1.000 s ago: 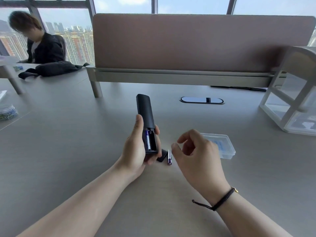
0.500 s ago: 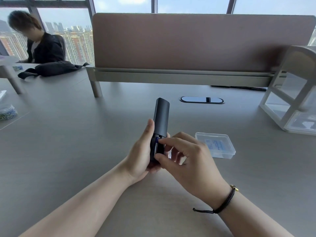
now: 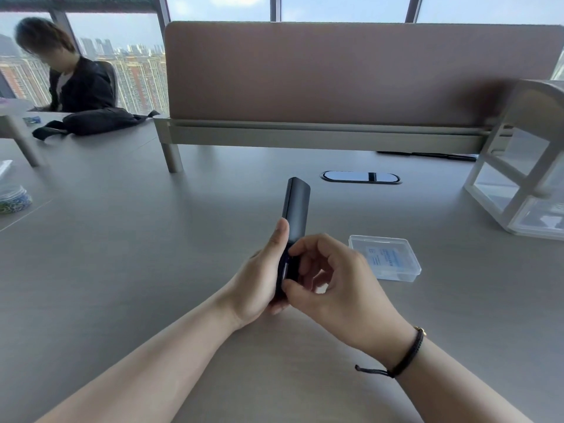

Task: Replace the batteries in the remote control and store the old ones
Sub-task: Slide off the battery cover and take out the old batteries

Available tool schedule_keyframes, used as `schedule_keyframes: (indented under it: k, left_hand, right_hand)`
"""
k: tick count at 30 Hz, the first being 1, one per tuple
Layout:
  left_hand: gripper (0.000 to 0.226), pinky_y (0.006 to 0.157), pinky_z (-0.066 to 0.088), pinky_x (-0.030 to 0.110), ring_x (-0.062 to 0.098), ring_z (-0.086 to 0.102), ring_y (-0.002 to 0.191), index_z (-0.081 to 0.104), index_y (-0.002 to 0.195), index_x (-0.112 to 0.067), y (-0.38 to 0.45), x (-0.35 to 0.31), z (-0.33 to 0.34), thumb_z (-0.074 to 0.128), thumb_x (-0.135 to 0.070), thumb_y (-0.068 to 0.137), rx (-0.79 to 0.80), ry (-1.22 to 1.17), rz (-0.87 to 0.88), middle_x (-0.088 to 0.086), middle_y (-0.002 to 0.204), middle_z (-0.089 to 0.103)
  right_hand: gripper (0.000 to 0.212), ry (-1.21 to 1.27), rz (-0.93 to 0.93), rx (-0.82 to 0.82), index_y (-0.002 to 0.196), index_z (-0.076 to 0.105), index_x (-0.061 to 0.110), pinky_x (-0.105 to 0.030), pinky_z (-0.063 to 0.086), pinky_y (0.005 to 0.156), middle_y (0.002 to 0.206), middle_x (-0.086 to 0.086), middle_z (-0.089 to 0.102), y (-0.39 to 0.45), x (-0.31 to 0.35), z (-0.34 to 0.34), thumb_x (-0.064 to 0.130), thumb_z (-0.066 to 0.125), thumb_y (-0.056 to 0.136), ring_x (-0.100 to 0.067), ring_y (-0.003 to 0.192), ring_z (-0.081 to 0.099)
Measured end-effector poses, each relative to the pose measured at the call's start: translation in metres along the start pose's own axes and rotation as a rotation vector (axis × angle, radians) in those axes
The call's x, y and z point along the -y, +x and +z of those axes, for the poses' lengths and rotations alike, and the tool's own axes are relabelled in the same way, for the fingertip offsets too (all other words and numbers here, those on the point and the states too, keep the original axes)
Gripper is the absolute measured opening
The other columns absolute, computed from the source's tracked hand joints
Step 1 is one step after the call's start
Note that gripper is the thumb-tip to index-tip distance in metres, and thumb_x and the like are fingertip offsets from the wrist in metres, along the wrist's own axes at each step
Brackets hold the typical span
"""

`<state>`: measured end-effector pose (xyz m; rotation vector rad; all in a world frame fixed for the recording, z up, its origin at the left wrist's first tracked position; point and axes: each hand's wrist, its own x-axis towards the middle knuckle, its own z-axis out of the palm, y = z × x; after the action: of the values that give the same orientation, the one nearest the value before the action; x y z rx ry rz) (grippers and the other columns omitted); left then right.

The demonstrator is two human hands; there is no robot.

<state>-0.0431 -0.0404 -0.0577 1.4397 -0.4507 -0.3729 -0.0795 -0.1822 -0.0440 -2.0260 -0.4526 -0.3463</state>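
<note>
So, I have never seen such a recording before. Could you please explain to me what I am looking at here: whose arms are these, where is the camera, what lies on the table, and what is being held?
There is no machine here. The two bare arms belong to a person who wears a wide-angle camera on the head, so you look forward and down as that person does.

The left hand grips a black remote control, held upright above the grey table. The fingers of the right hand are curled at the remote's lower part, where a little blue shows; whether they pinch a battery cannot be seen. The right wrist wears a black cord bracelet.

On the table, right of the hands, lies a small clear plastic box. Farther right stands a white rack. Behind is a desk divider, and at far left another person sits beside a black bag.
</note>
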Motion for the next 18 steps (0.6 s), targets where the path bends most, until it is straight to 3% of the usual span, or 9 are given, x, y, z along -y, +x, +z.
schedule_keyframes:
  k: [9, 15, 18]
  left_hand:
    - [0.068, 0.034, 0.027, 0.02, 0.021, 0.05, 0.046, 0.057, 0.082, -0.006, -0.003, 0.0, 0.002, 0.026, -0.065, 0.092, -0.052, 0.066, 0.0, 0.008, 0.058, 0.051]
    - [0.067, 0.033, 0.026, 0.019, 0.021, 0.05, 0.043, 0.055, 0.088, -0.006, 0.001, -0.001, 0.001, 0.026, -0.066, 0.094, -0.113, -0.003, -0.006, 0.012, 0.053, 0.052]
    - [0.062, 0.035, 0.019, 0.021, 0.02, 0.041, 0.037, 0.051, 0.09, -0.009, 0.003, -0.001, -0.005, 0.029, -0.067, 0.092, -0.192, -0.125, -0.014, 0.016, 0.051, 0.049]
  right_hand:
    - [0.018, 0.106, 0.078, -0.053, 0.079, 0.055, 0.017, -0.044, 0.056, 0.059, 0.058, -0.006, 0.07, 0.001, 0.004, 0.002, 0.013, 0.072, 0.083, -0.022, 0.054, 0.069]
    - [0.018, 0.375, 0.168, -0.133, 0.077, 0.057, 0.004, -0.036, 0.054, 0.052, 0.056, -0.009, 0.068, 0.004, 0.005, 0.0, -0.003, 0.071, 0.084, -0.023, 0.047, 0.064]
    - [0.017, 0.417, 0.242, -0.316, 0.073, 0.061, 0.007, -0.032, 0.051, 0.05, 0.056, -0.005, 0.064, 0.011, -0.002, -0.008, -0.003, 0.072, 0.083, -0.018, 0.047, 0.058]
